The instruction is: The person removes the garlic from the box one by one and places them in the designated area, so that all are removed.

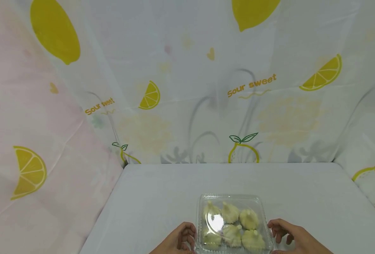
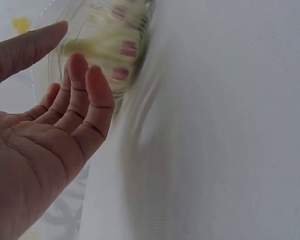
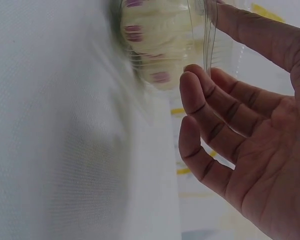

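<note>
A clear plastic clamshell box with several pale garlic bulbs inside sits at the front of the white table. Purple patches mark the bulbs' sides in both wrist views. At the box's left side is my left hand, its fingers loosely bent and the thumb apart from them, close to the rim. My right hand is on the opposite side; in the right wrist view, its thumb and fingertips reach the rim, fingers loosely bent. Neither hand visibly grips the box; exact contact is hard to tell.
The white tabletop stretches behind and beside the box. A cloth printed with lemons hangs at the back and along both sides, meeting the table's edges. Glare covers part of the lid.
</note>
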Motion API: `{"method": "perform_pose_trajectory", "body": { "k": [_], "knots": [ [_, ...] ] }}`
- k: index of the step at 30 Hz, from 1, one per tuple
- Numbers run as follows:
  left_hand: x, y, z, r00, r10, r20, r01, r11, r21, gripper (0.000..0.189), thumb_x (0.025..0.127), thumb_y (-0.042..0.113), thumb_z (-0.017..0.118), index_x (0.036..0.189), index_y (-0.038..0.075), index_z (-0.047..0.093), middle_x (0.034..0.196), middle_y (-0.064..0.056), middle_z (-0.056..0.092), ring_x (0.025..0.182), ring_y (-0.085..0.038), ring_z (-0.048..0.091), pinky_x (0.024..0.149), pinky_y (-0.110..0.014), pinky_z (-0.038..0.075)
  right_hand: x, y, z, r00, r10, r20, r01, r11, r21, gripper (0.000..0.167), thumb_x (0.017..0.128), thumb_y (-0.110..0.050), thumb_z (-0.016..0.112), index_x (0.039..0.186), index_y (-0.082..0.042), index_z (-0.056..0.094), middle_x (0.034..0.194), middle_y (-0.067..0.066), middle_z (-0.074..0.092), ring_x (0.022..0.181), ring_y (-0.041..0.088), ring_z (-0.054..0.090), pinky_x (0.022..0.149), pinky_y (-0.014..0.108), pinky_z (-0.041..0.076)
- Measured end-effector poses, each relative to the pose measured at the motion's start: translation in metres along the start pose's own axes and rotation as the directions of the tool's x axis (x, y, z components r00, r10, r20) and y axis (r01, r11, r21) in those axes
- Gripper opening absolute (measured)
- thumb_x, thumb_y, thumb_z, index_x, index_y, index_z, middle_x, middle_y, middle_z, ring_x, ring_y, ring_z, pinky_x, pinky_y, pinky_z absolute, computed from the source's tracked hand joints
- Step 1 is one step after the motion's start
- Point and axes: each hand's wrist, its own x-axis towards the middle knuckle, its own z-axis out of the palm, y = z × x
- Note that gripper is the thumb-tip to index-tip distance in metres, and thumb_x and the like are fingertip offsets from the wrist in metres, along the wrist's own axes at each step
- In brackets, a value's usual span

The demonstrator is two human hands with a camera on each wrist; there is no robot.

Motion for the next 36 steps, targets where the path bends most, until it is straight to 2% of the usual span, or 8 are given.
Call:
{"method": "perform_pose_trajectory", "body": {
  "k": [8, 11, 14, 20, 27, 36],
  "knots": [
    [0.0021, 0.0015, 0.0010, 1.000, 0.010, 0.020, -0.008, 0.997, -0.072, 0.048, 0.089, -0.003, 0.067, 0.127, -0.008, 0.040, 0.107, -0.004, 0.055, 0.089, -0.010, 0.057, 0.080, -0.027, 0.054, 0.0000, -0.0001, 0.0017, 1.000, -0.007, -0.008, 0.007, 1.000, 0.011, 0.042, 0.092, 0.001, 0.066, 0.129, 0.010, 0.047, 0.100, -0.003, 0.059, 0.083, 0.013, 0.055, 0.056, 0.033, 0.040],
    [0.0018, 0.0011, 0.0011, 1.000, 0.019, 0.015, -0.018, 0.998, -0.058, 0.047, 0.088, -0.002, 0.067, 0.127, -0.008, 0.041, 0.106, -0.003, 0.056, 0.088, -0.009, 0.056, 0.080, -0.024, 0.052, 0.0003, -0.0003, 0.0019, 1.000, 0.002, -0.007, -0.002, 1.000, 0.013, 0.042, 0.093, 0.001, 0.066, 0.129, 0.011, 0.047, 0.100, -0.003, 0.059, 0.083, 0.013, 0.055, 0.056, 0.033, 0.040],
    [0.0014, -0.0001, 0.0010, 1.000, 0.027, -0.001, -0.027, 0.999, -0.046, 0.047, 0.088, -0.001, 0.069, 0.127, -0.008, 0.044, 0.105, -0.003, 0.056, 0.087, -0.008, 0.054, 0.078, -0.021, 0.050, 0.0002, -0.0001, 0.0017, 1.000, 0.014, -0.005, -0.013, 1.000, 0.022, 0.042, 0.093, 0.000, 0.065, 0.129, 0.011, 0.047, 0.100, -0.002, 0.060, 0.084, 0.013, 0.055, 0.056, 0.033, 0.039],
    [0.0013, -0.0041, 0.0018, 1.000, 0.006, -0.021, -0.008, 0.996, -0.094, 0.040, 0.087, -0.003, 0.068, 0.122, -0.005, 0.050, 0.102, -0.004, 0.057, 0.085, -0.008, 0.058, 0.079, -0.026, 0.054, 0.0001, -0.0003, 0.0014, 1.000, 0.028, 0.000, -0.028, 0.999, 0.039, 0.043, 0.093, 0.000, 0.065, 0.130, 0.012, 0.046, 0.104, -0.006, 0.060, 0.084, 0.014, 0.055, 0.057, 0.033, 0.040],
    [0.0002, -0.0039, 0.0046, 0.999, 0.012, -0.053, -0.016, 0.997, -0.077, 0.038, 0.085, -0.004, 0.066, 0.120, -0.007, 0.052, 0.099, -0.004, 0.057, 0.082, -0.008, 0.057, 0.076, -0.023, 0.053, -0.0005, -0.0008, 0.0021, 1.000, 0.029, -0.007, -0.028, 0.999, 0.034, 0.044, 0.093, 0.000, 0.065, 0.130, 0.014, 0.045, 0.105, -0.008, 0.060, 0.085, 0.013, 0.056, 0.058, 0.031, 0.042],
    [0.0000, -0.0022, 0.0078, 0.995, -0.012, -0.103, 0.006, 0.999, -0.053, 0.033, 0.084, -0.002, 0.066, 0.115, -0.007, 0.056, 0.097, -0.005, 0.060, 0.082, -0.008, 0.057, 0.075, -0.021, 0.052, 0.0002, 0.0041, 0.0027, 1.000, 0.017, 0.004, -0.017, 0.997, 0.073, 0.046, 0.094, 0.002, 0.064, 0.132, 0.016, 0.042, 0.109, -0.008, 0.060, 0.087, 0.014, 0.056, 0.059, 0.031, 0.043]
  ]
}}
